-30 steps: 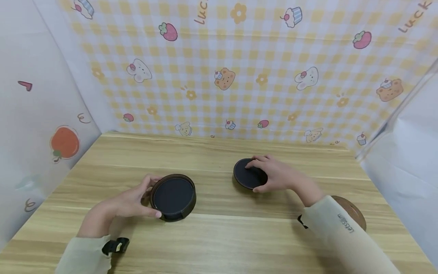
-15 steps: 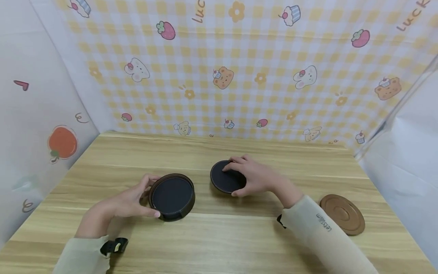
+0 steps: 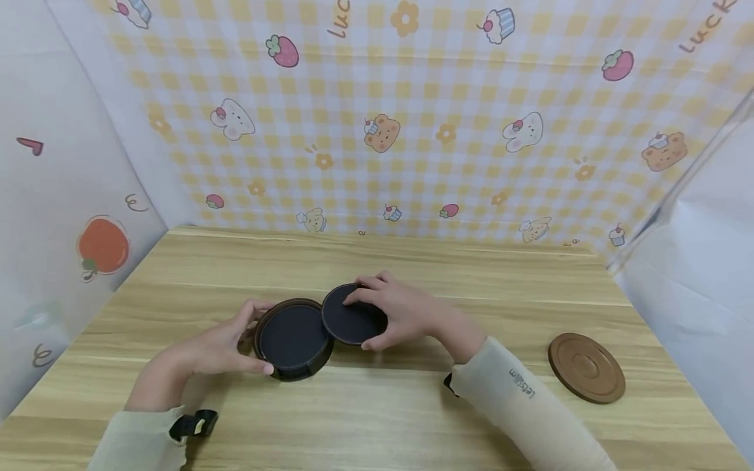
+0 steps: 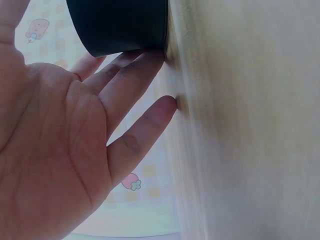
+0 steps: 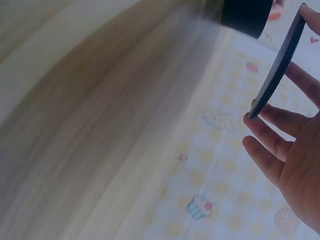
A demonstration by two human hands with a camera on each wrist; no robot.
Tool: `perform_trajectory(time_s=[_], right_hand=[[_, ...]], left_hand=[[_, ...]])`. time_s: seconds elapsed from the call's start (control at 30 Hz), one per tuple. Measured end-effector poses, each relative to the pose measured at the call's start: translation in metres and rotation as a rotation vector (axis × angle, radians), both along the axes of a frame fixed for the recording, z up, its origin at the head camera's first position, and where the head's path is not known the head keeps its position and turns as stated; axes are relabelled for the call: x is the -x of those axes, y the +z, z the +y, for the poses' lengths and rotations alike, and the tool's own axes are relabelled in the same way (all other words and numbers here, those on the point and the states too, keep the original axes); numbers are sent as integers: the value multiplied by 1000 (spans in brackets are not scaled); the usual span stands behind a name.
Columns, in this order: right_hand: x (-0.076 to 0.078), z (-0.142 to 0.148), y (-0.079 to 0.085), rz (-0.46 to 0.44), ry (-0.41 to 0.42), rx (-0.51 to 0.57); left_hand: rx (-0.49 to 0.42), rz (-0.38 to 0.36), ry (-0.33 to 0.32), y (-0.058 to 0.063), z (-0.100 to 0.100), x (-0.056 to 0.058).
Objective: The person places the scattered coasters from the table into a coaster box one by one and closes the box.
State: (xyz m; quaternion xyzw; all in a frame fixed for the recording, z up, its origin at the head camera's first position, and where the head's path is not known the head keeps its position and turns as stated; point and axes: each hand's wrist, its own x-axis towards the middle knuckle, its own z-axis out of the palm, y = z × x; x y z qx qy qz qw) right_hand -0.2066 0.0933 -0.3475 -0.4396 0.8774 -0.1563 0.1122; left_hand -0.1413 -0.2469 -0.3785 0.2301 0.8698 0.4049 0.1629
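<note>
A round black coaster holder (image 3: 318, 360) with a brown inner rim stands on the table, a dark coaster (image 3: 292, 335) lying inside it. My left hand (image 3: 218, 347) grips its left side, thumb at the front and fingers behind; in the left wrist view the fingers (image 4: 132, 80) reach the holder's dark wall (image 4: 122, 25). A second black coaster (image 3: 347, 320) with pale edge stitching is pinched by its rim in my right hand (image 3: 400, 311). Its left edge overlaps the holder's right rim in the head view. The right wrist view shows this coaster (image 5: 280, 67) edge-on, raised above the table.
A brown round lid-like disc (image 3: 586, 367) with ring grooves lies at the right of the wooden table (image 3: 412, 418). Behind the table hangs a yellow checked cloth (image 3: 412, 85), and white sheets flank both sides.
My right hand has carried the coaster leftward across the table to the holder's right rim. The brown disc is now uncovered by the right sleeve. My left hand stays on the holder.
</note>
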Motion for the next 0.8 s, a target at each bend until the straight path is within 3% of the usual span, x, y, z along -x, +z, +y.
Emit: perform_trajectory(time_s=[0.27, 0.8], right_hand=[[-4, -26, -1, 14, 59, 6], [-12, -73, -6, 75, 142, -8]], left_hand=[[31, -21, 26, 0, -1, 1], [-2, -29, 6, -1, -2, 3]])
